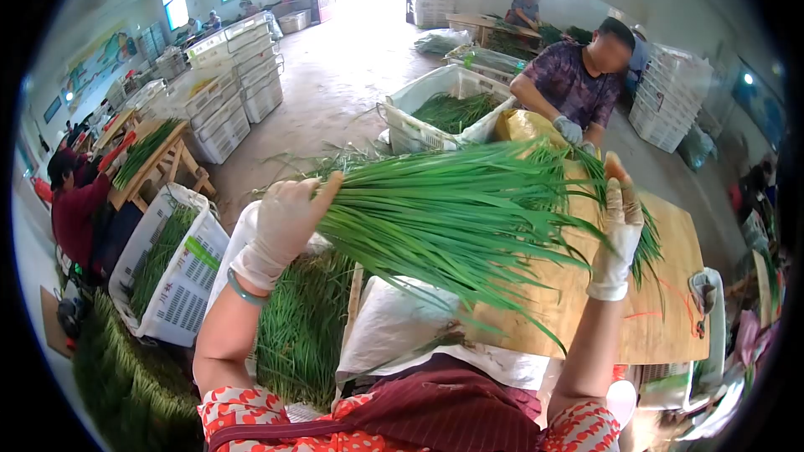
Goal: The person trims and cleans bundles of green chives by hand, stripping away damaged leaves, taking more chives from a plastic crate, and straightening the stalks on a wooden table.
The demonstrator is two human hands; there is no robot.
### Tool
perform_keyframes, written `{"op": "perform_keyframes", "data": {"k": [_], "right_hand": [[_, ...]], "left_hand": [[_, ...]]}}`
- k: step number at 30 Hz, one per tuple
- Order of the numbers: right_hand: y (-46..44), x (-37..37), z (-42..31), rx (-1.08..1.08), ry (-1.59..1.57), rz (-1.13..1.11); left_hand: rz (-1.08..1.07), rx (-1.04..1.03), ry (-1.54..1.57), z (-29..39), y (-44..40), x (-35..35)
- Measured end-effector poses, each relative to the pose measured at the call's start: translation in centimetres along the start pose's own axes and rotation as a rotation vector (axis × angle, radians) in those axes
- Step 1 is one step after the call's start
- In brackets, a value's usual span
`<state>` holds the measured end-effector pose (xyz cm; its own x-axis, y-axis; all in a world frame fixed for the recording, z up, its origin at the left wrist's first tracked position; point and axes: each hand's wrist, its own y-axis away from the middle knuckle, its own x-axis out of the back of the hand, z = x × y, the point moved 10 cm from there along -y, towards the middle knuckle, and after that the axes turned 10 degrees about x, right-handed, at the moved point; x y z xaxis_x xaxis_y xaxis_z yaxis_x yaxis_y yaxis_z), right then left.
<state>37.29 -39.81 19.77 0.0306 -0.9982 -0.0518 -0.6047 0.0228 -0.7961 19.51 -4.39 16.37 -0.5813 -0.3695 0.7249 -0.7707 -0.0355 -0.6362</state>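
In the head view, my left hand (285,222), in a pale glove, is closed around the stalk end of a large bunch of green chives (444,209). The long leaves fan out to the right, above a wooden table (670,243). Beside the leaf tips is my right hand (620,230), also gloved, with bare fingertips pointing up and its fingers apart from the bunch. More chives (646,255) hang behind that hand. Below my left hand lies a heap of loose chives (301,326).
Across the table a co-worker (569,75) in gloves handles greens. A white crate (394,121) of chives stands beyond, another crate (180,285) at left. Stacked crates (226,113) rise behind. Scissors (700,328) lie at the table's right edge.
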Motion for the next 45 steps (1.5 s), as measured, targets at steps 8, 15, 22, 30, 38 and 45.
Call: {"op": "perform_keyframes", "data": {"k": [8, 15, 22, 30, 38, 45], "right_hand": [[11.1, -17.7, -3.0, 0.562, 0.656, -1.042], [7.1, -8.2, 6.0, 0.253, 0.983, -0.913], [11.0, -12.9, -6.8, 0.828, 0.644, -0.895], [5.7, 0.4, 4.0, 0.439, 1.055, -0.717], [4.0, -8.4, -8.4, 0.561, 0.554, -0.648], [7.1, -14.0, -6.1, 0.658, 0.635, -0.706]], "left_hand": [[0.157, -0.132, -0.155, 0.2, -0.2, 3.2], [0.181, -0.029, -0.241, -5.0, 3.5, 3.6], [0.235, -0.013, -0.17, -4.0, 4.2, 5.5], [0.256, -0.028, -0.204, -4.2, 4.6, 5.5], [0.264, -0.073, -0.184, -1.9, 3.0, 4.3], [0.278, -0.084, -0.167, -1.5, 3.0, 4.9]]}}
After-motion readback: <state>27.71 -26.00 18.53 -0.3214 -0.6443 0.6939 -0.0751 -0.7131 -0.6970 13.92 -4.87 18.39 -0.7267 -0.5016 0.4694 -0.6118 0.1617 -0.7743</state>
